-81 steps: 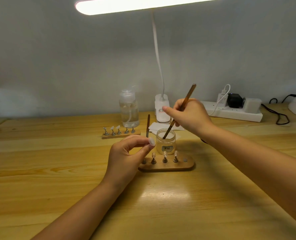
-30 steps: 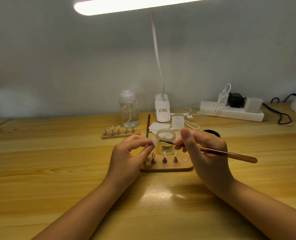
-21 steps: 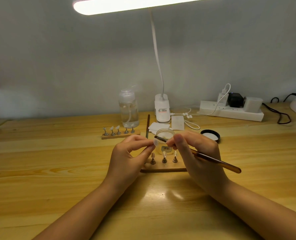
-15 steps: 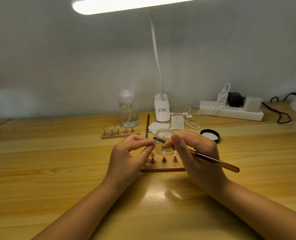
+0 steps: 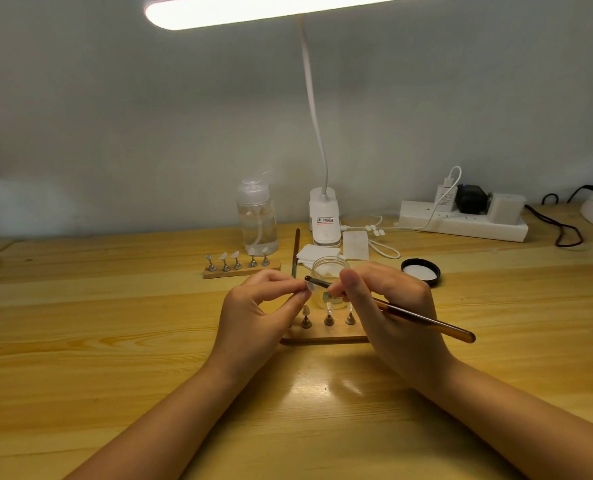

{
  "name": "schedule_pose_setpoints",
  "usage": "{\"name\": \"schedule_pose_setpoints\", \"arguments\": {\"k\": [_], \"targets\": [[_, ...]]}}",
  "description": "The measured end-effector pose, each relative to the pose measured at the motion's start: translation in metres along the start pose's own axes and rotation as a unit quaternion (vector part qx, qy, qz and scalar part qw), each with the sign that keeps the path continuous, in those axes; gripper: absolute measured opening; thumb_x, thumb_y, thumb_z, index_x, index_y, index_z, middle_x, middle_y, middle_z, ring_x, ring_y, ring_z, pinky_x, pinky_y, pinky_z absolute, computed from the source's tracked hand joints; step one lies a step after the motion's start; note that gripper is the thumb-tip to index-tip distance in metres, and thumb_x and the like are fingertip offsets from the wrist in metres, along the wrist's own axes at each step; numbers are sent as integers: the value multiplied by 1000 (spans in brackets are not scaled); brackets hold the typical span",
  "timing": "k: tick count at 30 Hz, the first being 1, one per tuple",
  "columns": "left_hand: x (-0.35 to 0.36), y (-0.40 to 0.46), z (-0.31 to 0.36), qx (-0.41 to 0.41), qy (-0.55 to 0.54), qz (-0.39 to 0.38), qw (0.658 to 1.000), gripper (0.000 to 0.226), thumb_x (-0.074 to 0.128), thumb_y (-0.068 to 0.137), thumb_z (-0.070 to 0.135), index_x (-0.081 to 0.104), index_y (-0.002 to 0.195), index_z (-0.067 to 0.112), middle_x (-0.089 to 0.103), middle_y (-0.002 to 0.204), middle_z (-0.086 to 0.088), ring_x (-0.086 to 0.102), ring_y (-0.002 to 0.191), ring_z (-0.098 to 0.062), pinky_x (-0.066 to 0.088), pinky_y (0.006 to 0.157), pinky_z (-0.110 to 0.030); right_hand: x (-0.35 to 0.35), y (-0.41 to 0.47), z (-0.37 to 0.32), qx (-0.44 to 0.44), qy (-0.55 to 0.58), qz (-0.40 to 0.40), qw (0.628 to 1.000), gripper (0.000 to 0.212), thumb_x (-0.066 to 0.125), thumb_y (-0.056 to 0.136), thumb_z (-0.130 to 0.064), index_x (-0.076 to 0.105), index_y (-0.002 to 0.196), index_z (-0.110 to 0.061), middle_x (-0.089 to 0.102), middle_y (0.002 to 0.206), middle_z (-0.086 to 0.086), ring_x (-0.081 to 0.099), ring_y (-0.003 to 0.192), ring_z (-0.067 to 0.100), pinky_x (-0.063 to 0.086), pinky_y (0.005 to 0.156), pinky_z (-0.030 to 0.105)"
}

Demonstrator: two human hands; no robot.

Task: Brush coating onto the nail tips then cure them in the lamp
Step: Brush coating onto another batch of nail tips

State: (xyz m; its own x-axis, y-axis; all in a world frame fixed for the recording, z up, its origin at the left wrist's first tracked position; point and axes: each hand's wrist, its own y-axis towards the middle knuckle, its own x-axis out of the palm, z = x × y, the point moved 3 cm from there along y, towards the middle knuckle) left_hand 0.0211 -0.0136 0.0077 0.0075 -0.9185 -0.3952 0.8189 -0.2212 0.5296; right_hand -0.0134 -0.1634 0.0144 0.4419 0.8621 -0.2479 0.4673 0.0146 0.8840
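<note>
Just before jar: left hand pinches nail tip; right hand grips brush, bristles on tip. Coating step; next, steady even stroke.

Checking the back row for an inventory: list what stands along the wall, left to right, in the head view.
Clear pump bottle → white lamp base → white power strip → dark cable.

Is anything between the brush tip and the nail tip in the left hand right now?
Nothing visible. The brush in the right hand has its bristle end right at the nail tip pinched by the left hand. The open jar sits behind them, not between.
</note>
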Motion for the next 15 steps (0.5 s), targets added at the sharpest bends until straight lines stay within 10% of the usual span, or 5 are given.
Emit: {"name": "schedule_pose_setpoints", "arguments": {"k": [15], "targets": [[-3,-2,-2,-8,-17,14,1000,24,68,76,8,66,90,28,65,85,10,58,86,1,44,75,-7,-5,-2,-4,18,24,2,1000,45,39,93,-29,65,66,-4,58,64,-7,58,63,-1,44,60,8]]}}
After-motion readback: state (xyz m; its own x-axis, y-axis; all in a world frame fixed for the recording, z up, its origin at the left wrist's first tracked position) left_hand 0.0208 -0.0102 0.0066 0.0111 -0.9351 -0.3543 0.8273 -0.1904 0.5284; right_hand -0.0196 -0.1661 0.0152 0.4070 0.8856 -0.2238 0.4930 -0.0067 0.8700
